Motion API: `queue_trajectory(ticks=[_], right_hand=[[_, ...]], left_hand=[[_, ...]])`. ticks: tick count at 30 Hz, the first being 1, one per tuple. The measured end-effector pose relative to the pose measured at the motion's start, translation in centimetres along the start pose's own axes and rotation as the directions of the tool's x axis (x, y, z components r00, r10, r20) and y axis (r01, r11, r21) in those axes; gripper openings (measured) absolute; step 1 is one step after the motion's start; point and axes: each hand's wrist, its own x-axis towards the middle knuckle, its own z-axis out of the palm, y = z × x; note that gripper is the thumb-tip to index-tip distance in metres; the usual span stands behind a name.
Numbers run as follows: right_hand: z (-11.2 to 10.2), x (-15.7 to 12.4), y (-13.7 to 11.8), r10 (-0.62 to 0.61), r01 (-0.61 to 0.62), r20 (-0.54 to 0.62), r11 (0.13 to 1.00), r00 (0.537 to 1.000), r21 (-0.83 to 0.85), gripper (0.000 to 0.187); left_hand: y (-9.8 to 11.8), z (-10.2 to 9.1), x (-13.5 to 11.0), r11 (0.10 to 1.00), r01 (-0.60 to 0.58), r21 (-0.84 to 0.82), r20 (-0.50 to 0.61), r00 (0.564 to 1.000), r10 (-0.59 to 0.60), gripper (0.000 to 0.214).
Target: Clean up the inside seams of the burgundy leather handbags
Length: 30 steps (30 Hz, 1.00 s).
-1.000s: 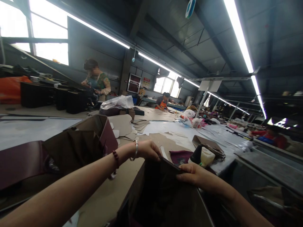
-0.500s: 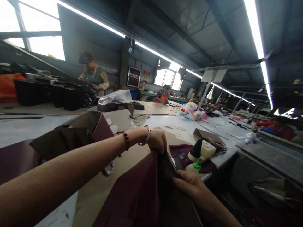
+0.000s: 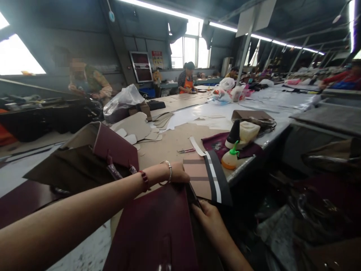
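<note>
A maroon bag body (image 3: 155,222) with a dark inside stands at the near table edge, directly in front of me. My left hand (image 3: 179,173), with a bangle and red beads at the wrist, is closed over its far top corner. Lower down the right side, my right hand (image 3: 209,214) pinches the dark edge, thumb on top. The fingers' far sides are hidden. Left of my forearm lies a second maroon bag (image 3: 115,145) with a dark brown lining (image 3: 75,169) spilling out. Beyond my hands lie brown pieces (image 3: 197,173) and a black strip with white bands (image 3: 216,177).
A green-tipped bottle (image 3: 229,160) and a pale container (image 3: 249,131) stand on maroon cloth (image 3: 216,141) by the right table edge. A small pink-handled tool (image 3: 186,151) and cut pieces (image 3: 132,126) lie farther back. Co-workers sit or stand beyond, one in an orange apron (image 3: 186,84).
My view has tilted down and shifted. The bag has turned so its maroon face shows more and its dark inside less. Both hands keep hold of it.
</note>
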Motion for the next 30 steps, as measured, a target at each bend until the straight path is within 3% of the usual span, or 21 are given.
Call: queue_trajectory(ticks=[6,15,19,22,25,30], right_hand=[[0.1,0.0,1.4,-0.017,0.017,-0.022,0.999,1.0,-0.032,0.035],[0.2,-1.3,2.6,-0.093,0.093,-0.017,0.996,0.996,0.015,0.017],[0.1,-1.9,2.9,-0.108,0.082,-0.148,0.982,0.983,-0.168,0.019],[0.0,-2.0,2.7,-0.337,0.203,-0.251,0.875,0.908,-0.44,0.015],[0.2,-1.7,2.3,-0.566,0.318,-0.192,0.676,0.801,-0.664,0.014],[0.7,-0.9,1.9,-0.764,0.309,-0.096,0.369,0.638,-0.877,0.016]], left_hand=[[0.7,1.4,-1.3,0.998,0.031,-0.051,0.068,0.997,-0.028,0.021],[0.2,3.1,-0.4,0.984,0.081,-0.157,0.057,0.996,-0.073,0.016],[0.1,3.6,0.0,0.979,0.109,-0.174,0.043,0.994,-0.103,0.014],[0.2,3.6,0.1,0.978,0.119,-0.172,0.022,0.993,-0.117,0.013],[0.3,3.6,0.0,0.978,0.12,-0.172,0.012,0.993,-0.12,0.012],[0.1,3.6,0.0,0.975,0.131,-0.178,0.005,0.991,-0.132,0.013]])
